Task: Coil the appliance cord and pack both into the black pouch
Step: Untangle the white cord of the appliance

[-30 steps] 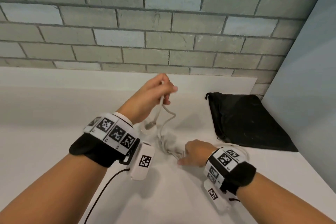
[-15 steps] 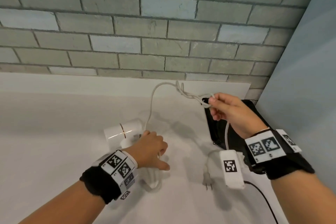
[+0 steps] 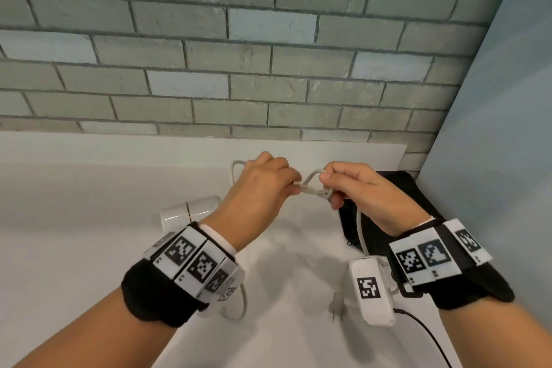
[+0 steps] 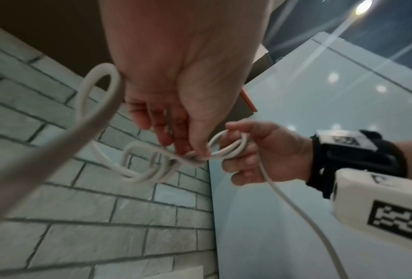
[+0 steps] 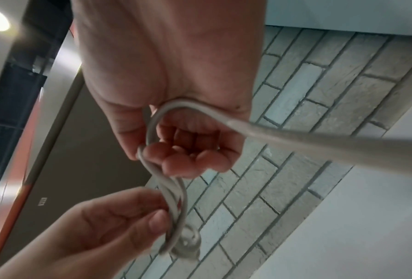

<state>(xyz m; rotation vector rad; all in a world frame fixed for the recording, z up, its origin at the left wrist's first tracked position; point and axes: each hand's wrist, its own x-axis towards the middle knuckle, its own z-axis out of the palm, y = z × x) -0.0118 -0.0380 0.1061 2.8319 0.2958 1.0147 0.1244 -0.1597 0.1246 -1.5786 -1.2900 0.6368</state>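
Note:
Both hands are raised over the white counter with a tangle of the white appliance cord (image 3: 313,188) stretched between them. My left hand (image 3: 268,179) pinches the knotted loops (image 4: 152,166) at thumb and fingertips. My right hand (image 3: 346,185) has its fingers curled round a loop of cord (image 5: 167,188). A white cylindrical appliance (image 3: 191,212) lies on the counter behind my left wrist. The cord's plug (image 3: 336,306) rests on the counter near my right wrist. The black pouch (image 3: 397,188) lies flat at the back right, partly hidden by my right hand.
A grey brick wall (image 3: 239,54) runs behind the white counter (image 3: 74,233). A pale blue panel (image 3: 501,158) closes the right side. More cord (image 3: 242,305) lies looped on the counter under my left wrist. A thin black cable (image 3: 424,334) trails from the right wrist camera.
My left hand has risen from the counter near the appliance and taken hold of the tangled cord. My right hand moved slightly left, so both hands now meet at the tangle.

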